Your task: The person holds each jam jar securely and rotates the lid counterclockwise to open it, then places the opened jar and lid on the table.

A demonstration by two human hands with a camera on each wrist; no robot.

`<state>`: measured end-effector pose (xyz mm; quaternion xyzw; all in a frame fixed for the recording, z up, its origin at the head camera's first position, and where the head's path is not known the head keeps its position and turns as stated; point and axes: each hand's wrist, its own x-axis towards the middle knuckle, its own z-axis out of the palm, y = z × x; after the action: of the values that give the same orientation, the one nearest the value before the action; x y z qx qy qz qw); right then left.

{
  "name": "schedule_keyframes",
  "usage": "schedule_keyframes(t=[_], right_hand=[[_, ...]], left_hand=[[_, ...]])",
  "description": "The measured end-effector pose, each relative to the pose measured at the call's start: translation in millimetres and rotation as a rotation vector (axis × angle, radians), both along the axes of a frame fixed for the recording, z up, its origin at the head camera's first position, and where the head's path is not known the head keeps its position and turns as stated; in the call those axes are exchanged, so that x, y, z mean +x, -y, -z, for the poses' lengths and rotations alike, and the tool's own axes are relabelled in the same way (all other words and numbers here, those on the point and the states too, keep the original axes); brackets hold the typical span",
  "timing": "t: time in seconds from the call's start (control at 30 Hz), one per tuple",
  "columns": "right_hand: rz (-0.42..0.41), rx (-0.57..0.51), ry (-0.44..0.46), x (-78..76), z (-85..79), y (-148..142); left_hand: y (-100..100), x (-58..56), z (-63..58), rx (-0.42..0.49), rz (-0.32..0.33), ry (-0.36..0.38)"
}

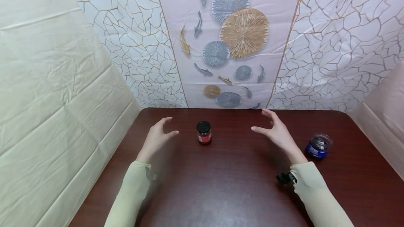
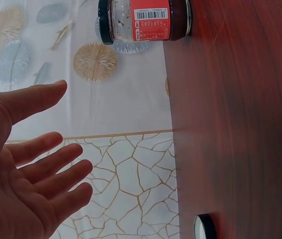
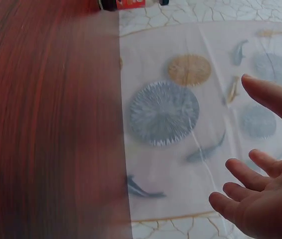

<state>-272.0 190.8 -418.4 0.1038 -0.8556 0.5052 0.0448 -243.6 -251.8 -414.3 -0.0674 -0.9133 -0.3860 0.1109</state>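
Observation:
A small glass jar [image 1: 204, 136] with a black lid and a red label stands upright near the middle of the table. To its left my left hand [image 1: 157, 136] hovers over the table, fingers and thumb spread apart with nothing between them. The left wrist view shows the jar's barcode label [image 2: 151, 21] and, low down, a round black lid [image 2: 208, 226] with a pale inside; the head view does not show this lid. On the other side my right hand [image 1: 277, 134] is also raised, thumb and fingers apart and holding nothing. A blue-labelled glass jar [image 1: 318, 146], apparently lidless, stands right of that hand.
The dark red wooden table [image 1: 208, 192] ends at a hanging cloth [image 1: 230, 76] printed with fish and round leaf shapes. Cream fabric [image 1: 63, 115] borders the left side, and more pale fabric [image 1: 385, 129] hangs at the right. A dark strap [image 1: 285, 178] circles the right wrist.

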Motion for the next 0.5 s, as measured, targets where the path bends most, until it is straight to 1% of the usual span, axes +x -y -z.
schedule_keyframes(t=[0.13,0.23,0.5], right_hand=[[-0.014,0.009,0.029,-4.4,2.5,13.7],[-0.022,0.005,0.034,-6.8,5.4,23.8],[-0.081,0.011,0.026,-16.5,11.1,49.2]], left_hand=[[-1.6,-1.3,1.5,-0.001,0.003,-0.008],[-3.6,-1.6,1.6,-0.016,-0.006,-0.003],[-7.7,0.6,0.0,-0.056,-0.068,0.041]])
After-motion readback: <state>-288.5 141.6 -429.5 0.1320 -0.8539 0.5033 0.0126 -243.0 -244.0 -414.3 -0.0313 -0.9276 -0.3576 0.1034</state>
